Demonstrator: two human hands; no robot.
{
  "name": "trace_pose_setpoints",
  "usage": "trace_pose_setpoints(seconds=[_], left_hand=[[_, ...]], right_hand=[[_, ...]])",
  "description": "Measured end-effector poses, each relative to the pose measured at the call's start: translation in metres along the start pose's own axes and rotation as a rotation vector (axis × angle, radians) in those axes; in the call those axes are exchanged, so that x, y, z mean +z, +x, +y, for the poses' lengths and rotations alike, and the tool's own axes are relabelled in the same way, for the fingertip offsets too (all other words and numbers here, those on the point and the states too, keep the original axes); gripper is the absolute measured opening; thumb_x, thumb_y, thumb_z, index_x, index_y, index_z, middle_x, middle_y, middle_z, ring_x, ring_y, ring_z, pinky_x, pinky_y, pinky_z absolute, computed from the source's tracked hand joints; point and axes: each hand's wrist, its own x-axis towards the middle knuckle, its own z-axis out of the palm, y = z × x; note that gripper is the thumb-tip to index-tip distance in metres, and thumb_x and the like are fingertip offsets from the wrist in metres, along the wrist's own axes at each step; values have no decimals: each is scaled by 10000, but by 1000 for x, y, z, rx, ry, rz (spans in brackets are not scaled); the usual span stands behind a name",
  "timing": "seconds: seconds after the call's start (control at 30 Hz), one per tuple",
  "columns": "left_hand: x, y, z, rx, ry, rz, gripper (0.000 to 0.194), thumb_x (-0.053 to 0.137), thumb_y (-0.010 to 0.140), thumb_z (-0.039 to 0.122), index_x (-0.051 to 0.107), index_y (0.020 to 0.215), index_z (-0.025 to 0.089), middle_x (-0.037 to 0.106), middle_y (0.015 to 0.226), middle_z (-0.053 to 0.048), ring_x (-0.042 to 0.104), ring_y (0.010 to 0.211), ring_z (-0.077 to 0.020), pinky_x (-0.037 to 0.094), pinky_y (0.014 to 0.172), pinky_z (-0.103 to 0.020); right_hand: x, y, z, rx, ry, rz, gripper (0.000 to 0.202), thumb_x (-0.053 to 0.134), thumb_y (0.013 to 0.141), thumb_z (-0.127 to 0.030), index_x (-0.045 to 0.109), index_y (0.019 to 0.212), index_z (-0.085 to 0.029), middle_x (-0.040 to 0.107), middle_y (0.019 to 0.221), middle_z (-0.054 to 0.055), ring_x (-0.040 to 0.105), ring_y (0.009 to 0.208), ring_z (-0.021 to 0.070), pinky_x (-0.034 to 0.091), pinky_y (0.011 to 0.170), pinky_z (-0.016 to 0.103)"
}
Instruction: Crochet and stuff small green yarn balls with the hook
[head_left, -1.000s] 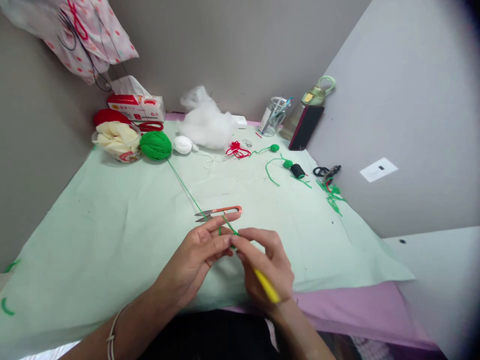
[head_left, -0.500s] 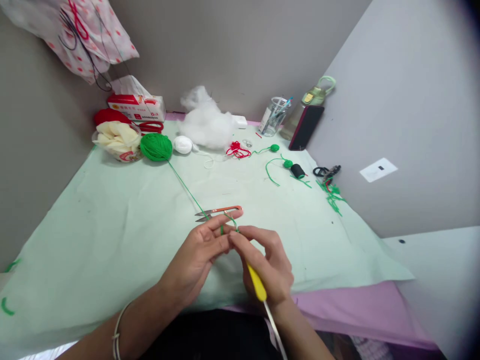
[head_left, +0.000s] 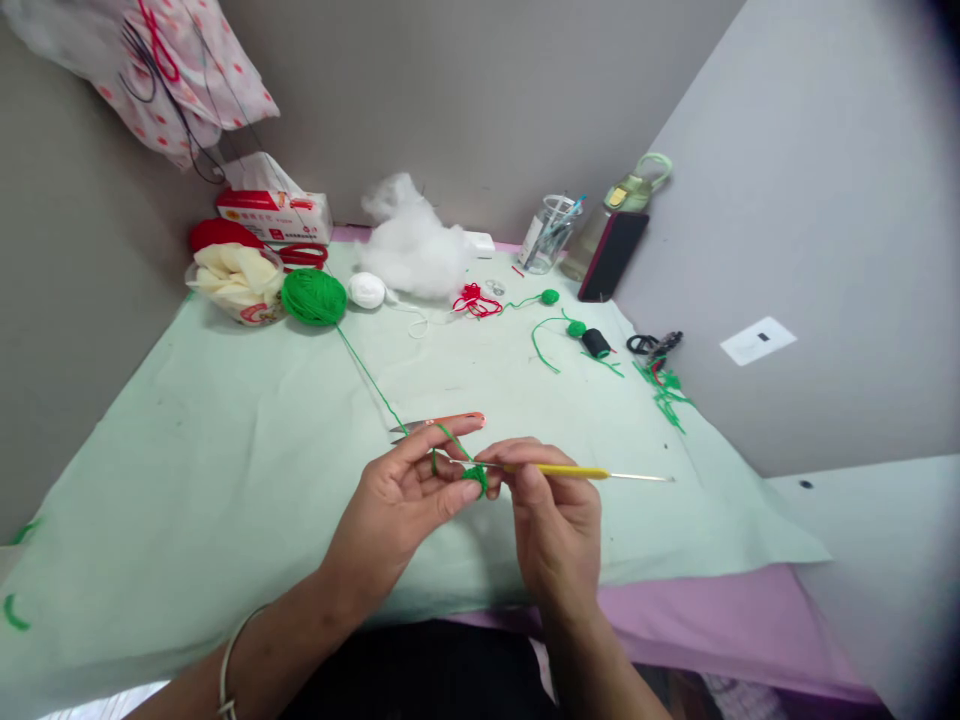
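Between thumb and fingers, my left hand pinches a small green crochet piece. Green yarn loops over its raised index finger and runs back to a green yarn ball. My right hand is closed on the yellow handle of a double-ended crochet hook. The hook lies nearly level, its left metal end at the top of the green piece and its right end pointing away. Orange-handled thread snips rest on the cloth just beyond my left index finger, which partly hides them.
White stuffing, a white yarn ball and red yarn lie toward the back. A plastic tub and a tissue box stand back left. A glass jar, phone, black thread spool and green scraps sit right.
The hook has swung from pointing down toward me to nearly level, its free end now to the right. My right hand has turned with it, and the green piece has come into sight.
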Motion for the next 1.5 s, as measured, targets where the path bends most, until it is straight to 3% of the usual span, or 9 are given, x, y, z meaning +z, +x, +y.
trace_pose_setpoints(seconds=[0.13,0.37,0.53,0.7,0.83,0.97,1.13,1.37,1.5], left_hand=[[-1,-1,3,10,62,44,405,834,795,237,781,1196,250,616,833,0,629,886,-176,532,890,-305],[-6,-1,1,-10,86,8,403,808,821,255,773,1221,284,627,880,-7,595,873,-155,517,805,-253],[-8,-2,-1,58,166,50,370,794,839,234,779,1199,319,629,882,4,609,889,-151,516,906,-272],[-5,-4,-7,148,235,120,393,794,850,229,761,1228,332,621,858,18,597,871,-140,486,950,-256],[-1,-4,-7,-5,32,35,495,812,833,251,707,1314,306,600,853,22,572,815,-117,489,814,-208],[-3,1,-1,-187,-244,-59,496,813,810,293,727,1290,199,623,904,-20,572,864,-137,508,866,-251],[-5,2,1,-81,-119,-14,473,811,812,249,741,1278,216,580,819,10,564,839,-130,482,883,-255],[-2,-1,-7,16,-14,17,422,826,839,285,742,1251,314,649,908,11,605,930,-141,471,936,-263],[-2,4,-6,-132,-216,-43,449,817,834,302,736,1270,227,699,998,-33,607,981,-154,481,953,-273]], right_hand=[[-1,4,-1,92,107,22,189,609,1003,-350,726,943,-214,744,846,42,647,635,139,552,595,283],[-7,4,-8,91,66,-33,233,531,1042,-363,672,950,-202,754,862,53,676,633,148,568,583,293],[-12,-4,-17,-191,-265,-130,253,446,1052,-158,683,1111,-224,758,984,66,730,787,172,613,712,343],[-13,-13,-13,-558,-680,-258,311,512,1008,-129,635,1284,-204,758,1078,130,741,994,232,636,757,351],[-9,-15,-9,-681,-956,-250,399,619,947,-78,658,1316,-223,742,1095,128,724,1023,237,636,798,354],[-4,-14,-8,-538,-701,-83,323,565,980,-93,717,1214,-257,734,1052,82,709,938,208,616,742,341],[1,-8,-7,-152,-117,48,236,504,1039,-183,733,1037,-241,686,891,32,637,693,146,560,645,321],[6,-10,-4,-309,-390,-26,308,571,985,-71,748,1145,-265,733,1013,55,689,892,177,590,719,312],[-2,-14,-2,-473,-652,-85,412,643,929,-29,725,1260,-261,707,1147,87,685,1019,201,593,828,340]])
